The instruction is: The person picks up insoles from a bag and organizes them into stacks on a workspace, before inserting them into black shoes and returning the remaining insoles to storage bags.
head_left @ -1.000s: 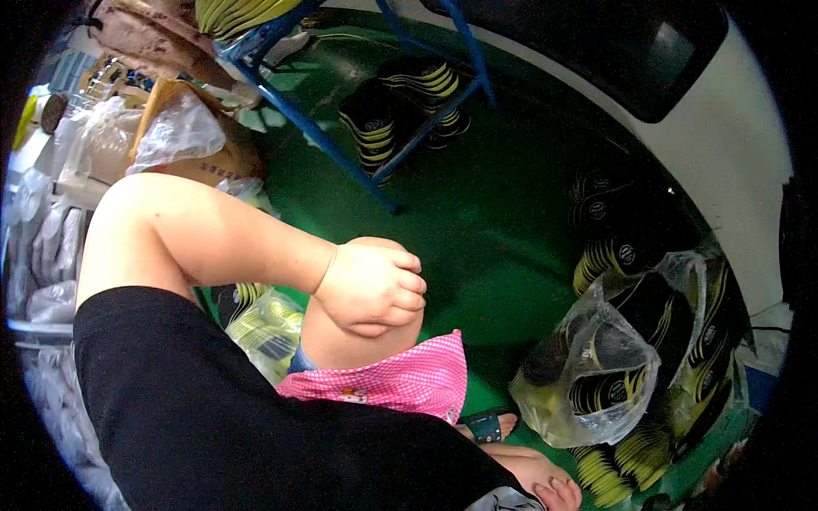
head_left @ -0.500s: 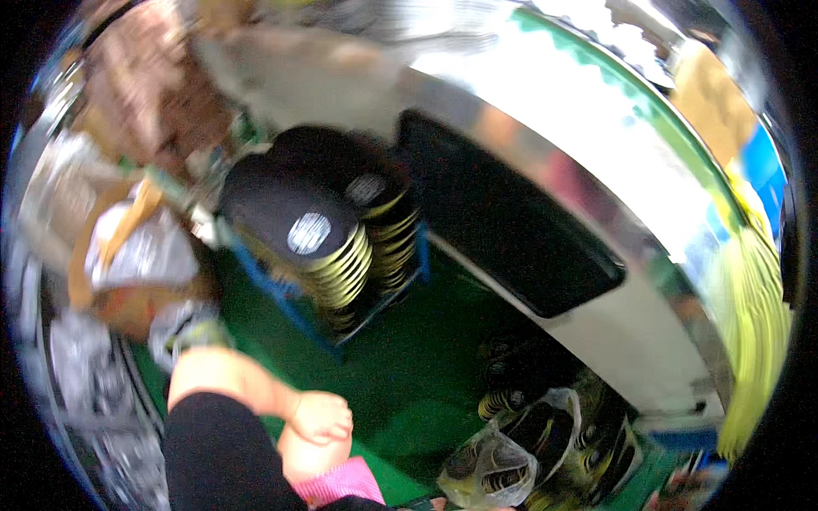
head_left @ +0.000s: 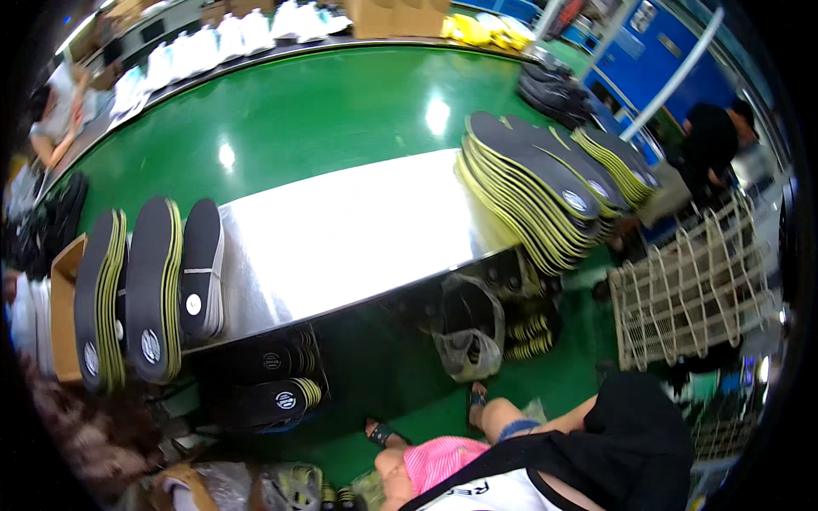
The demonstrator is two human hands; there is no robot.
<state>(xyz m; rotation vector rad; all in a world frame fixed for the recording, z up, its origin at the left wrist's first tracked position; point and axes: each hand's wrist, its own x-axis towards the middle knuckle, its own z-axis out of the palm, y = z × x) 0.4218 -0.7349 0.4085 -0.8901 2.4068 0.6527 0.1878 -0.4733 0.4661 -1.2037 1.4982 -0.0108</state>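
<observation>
At the lower right, my right forearm reaches out of a black sleeve towards my lap. Its fingers do not show clearly, so whether they hold anything is hidden. My left hand is out of view. Pink striped cloth lies over my lap. Ahead stands a shiny metal-topped table. Black insoles with yellow-green edges form a tall stack at its right end. Upright bundles of insoles stand at its left end, one bundle tied with a band. Neither hand is seen touching them.
Below the table are a crate of insoles and a clear plastic bag. A rope-mesh rack stands right. Behind runs a green-topped bench with white shoe-shaped items. Other people are at the far left and right.
My view has swung from the floor and crates up to the tabletop and its insole stacks. The bare hand seen at my lap before no longer shows plainly.
</observation>
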